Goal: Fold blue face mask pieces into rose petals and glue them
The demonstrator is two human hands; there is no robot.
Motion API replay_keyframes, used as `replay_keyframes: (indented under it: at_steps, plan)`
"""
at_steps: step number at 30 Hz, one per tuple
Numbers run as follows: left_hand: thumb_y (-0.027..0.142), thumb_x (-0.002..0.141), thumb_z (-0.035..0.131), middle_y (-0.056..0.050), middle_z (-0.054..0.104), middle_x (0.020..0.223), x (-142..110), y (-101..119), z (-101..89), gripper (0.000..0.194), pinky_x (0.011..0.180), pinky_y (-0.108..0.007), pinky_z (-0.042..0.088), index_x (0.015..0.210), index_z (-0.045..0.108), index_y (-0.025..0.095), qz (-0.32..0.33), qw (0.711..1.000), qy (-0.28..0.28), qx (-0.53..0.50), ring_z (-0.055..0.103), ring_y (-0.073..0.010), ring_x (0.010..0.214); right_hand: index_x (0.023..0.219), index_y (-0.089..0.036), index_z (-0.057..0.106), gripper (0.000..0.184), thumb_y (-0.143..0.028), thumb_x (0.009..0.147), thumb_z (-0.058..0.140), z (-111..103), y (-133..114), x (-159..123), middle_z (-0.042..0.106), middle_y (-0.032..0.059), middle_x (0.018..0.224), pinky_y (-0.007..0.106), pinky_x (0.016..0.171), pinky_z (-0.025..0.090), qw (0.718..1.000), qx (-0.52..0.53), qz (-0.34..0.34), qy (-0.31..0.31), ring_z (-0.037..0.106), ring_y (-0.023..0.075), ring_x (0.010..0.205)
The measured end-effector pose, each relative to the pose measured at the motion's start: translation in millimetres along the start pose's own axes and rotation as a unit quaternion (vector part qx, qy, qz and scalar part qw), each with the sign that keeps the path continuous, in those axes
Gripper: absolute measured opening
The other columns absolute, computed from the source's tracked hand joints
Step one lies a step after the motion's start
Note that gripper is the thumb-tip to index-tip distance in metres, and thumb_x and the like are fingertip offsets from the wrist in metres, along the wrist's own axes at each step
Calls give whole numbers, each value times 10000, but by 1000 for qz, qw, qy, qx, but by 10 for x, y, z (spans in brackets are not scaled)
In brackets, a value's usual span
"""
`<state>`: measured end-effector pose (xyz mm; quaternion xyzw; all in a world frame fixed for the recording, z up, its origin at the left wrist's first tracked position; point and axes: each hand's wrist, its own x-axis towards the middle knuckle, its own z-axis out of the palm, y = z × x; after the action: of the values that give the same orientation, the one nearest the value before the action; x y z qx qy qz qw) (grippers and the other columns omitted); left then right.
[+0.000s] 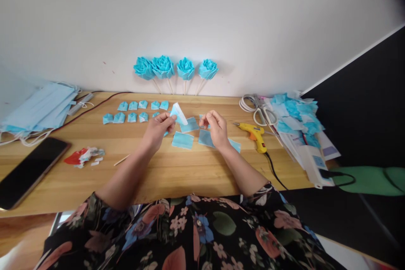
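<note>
Between the thumb and fingers of my left hand (161, 128) is a piece of blue-and-white mask fabric (179, 114), raised above the table. My right hand (215, 126) is a little to the right, apart from that piece, with its fingers curled into a pinch; whatever they may hold is too small to make out. Below and around both hands lie several flat blue fabric rectangles (182, 140), partly covered by my right hand. Two rows of small folded blue petals (132, 117) rest to the left, the nearest ones partly hidden by my left hand.
Several blue fabric flowers (163, 67) on sticks lean on the wall. At right are a yellow glue gun (253, 131), scissors (264, 112), fabric scraps (295, 112) and a power strip (314, 164). Masks (41, 105), a phone (31, 171) and red-and-white scraps (82, 157) lie left.
</note>
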<state>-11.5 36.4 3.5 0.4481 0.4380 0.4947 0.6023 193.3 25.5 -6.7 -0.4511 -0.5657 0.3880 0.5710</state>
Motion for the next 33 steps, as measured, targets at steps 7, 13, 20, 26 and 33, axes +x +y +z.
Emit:
replay_keyframes:
  at_steps: [7,13,20,26,33]
  plan:
    - [419,749,739,29,518,534,-38,-19,56,338,516,-234,313,616,555,169,6,999,-21,41,403,-76,492,571,-224,465,513,-546,970,449,11,-24,-15,566,-6,523,288,602,452,999,-31,5,-4,539,135,547]
    - [432,732,736,27,511,530,-81,24,101,346,529,-233,324,593,560,168,5,996,-42,82,415,-81,502,893,-227,690,255,-457,933,588,24,33,-3,741,30,866,284,683,485,999,-39,-3,-23,656,155,782]
    - [427,711,743,45,471,529,-82,-38,127,308,503,-219,286,643,598,163,6,989,-87,121,390,-78,500,1218,-274,631,346,-416,902,633,30,14,-11,734,38,1072,335,871,516,996,17,4,-93,681,185,999]
    - [441,721,735,38,496,554,-85,-71,149,307,494,-222,289,658,620,164,-4,984,-117,136,400,-82,502,1236,-270,618,417,-380,839,683,38,-6,-4,705,22,995,319,825,516,994,-12,9,-109,649,171,912]
    - [423,714,755,11,601,634,-86,-46,171,261,576,-237,376,674,691,172,54,987,-75,134,480,-108,593,1199,-271,625,390,-381,828,672,72,-6,4,660,6,885,302,754,521,996,17,28,-82,612,154,809]
